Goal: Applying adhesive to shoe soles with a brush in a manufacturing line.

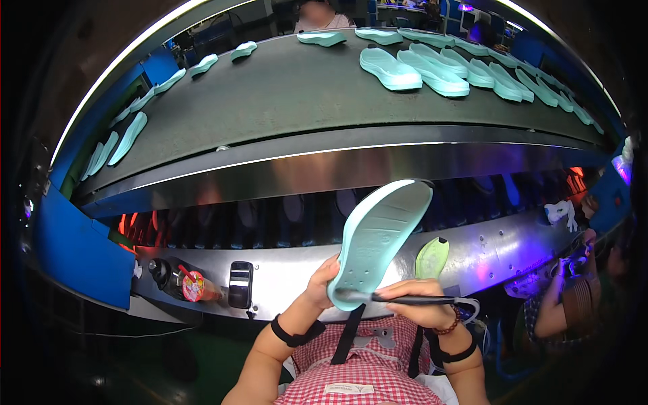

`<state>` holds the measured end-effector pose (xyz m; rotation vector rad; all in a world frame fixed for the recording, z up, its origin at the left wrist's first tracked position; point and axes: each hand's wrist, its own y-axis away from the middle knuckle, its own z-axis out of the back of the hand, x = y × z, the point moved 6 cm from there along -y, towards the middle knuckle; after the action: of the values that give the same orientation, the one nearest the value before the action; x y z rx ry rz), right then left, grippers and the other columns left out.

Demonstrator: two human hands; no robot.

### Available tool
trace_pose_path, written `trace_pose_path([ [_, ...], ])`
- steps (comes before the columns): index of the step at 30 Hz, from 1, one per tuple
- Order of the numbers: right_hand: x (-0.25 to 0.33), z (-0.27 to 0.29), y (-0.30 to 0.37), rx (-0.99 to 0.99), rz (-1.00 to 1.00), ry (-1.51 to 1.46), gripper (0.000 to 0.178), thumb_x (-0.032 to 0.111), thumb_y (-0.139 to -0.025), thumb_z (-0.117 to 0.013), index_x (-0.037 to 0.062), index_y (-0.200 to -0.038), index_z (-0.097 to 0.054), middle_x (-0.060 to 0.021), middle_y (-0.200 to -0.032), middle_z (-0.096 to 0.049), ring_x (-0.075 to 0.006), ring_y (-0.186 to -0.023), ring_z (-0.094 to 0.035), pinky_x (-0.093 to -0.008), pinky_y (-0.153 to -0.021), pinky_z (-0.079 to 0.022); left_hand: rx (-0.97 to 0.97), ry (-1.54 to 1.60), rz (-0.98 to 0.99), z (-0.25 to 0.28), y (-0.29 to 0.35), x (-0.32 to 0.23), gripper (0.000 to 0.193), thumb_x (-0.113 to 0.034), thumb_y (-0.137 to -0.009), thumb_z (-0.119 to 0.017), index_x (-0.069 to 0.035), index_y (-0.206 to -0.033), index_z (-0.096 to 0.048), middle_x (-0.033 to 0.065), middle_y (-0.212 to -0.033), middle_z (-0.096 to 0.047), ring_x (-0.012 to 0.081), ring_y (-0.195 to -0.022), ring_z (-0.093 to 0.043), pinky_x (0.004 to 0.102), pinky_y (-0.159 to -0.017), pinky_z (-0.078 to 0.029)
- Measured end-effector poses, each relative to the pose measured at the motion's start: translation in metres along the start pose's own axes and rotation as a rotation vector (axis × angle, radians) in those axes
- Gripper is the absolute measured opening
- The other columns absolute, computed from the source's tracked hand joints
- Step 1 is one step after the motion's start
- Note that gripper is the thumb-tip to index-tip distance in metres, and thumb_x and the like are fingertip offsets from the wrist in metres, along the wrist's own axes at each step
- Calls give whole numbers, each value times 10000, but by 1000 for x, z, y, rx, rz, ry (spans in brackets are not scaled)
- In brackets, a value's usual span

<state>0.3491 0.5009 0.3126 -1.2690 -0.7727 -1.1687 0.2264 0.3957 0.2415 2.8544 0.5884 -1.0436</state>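
Observation:
A mint-green shoe sole (381,233) is held up in front of me, its hollow inner face toward me and its heel end low. My left hand (322,280) grips the heel by its left edge. In my right hand (425,307) is a brush (435,300) with a black handle and a pale tube or cord at its back end. The bristles lie against the inside of the heel. Behind my right hand, a yellow-green sole-shaped piece (432,258) with a dark tip rests on the steel bench (287,263).
Many mint soles (390,69) lie on the dark conveyor belt (256,98) beyond the bench. Below it, a dim shelf (293,209) holds sole-like shapes. A phone (240,285) and a drink cup (194,287) stand left. A co-worker's arm (550,324) is at right.

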Motion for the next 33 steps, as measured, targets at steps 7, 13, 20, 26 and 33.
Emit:
trace_pose_path([
  [7,12,0,8,179,98,1,219,42,-737,-656,47,-956,-640,-106,-985,-635,-208,-898,-621,-285,-804,-491,97,150,340,-6,1,9,502,-284,-869,-468,44,-1238,-377,174,-1081,-552,209,-938,-592,322,-795,-493],
  [13,16,-9,20,499,69,130,297,2,-714,-619,64,-1005,-623,-106,-1030,-619,-244,-926,-610,-311,-799,-493,32,-86,657,-17,9,15,584,-251,-829,-492,36,-1301,-301,195,-1193,-478,239,-1028,-543,334,-873,-440],
  [20,26,1,24,540,55,245,259,26,-729,-615,55,-986,-629,-104,-1042,-615,-239,-925,-613,-298,-788,-498,-46,-128,632,-10,16,3,578,-291,-830,-504,21,-1286,-332,171,-1150,-514,216,-983,-565,329,-841,-469],
  [26,19,16,25,266,142,203,235,33,-752,-598,56,-984,-625,-113,-1034,-616,-239,-923,-614,-297,-782,-501,-35,-131,592,-10,21,-3,559,-330,-838,-482,38,-1248,-385,170,-1144,-521,209,-968,-564,313,-819,-472],
  [33,12,31,26,6,211,167,307,-56,-691,-623,42,-982,-622,-96,-1033,-620,-239,-910,-621,-291,-799,-500,-94,-194,412,-6,32,-29,553,-334,-816,-485,61,-1200,-442,176,-1132,-534,212,-972,-557,295,-817,-448],
])
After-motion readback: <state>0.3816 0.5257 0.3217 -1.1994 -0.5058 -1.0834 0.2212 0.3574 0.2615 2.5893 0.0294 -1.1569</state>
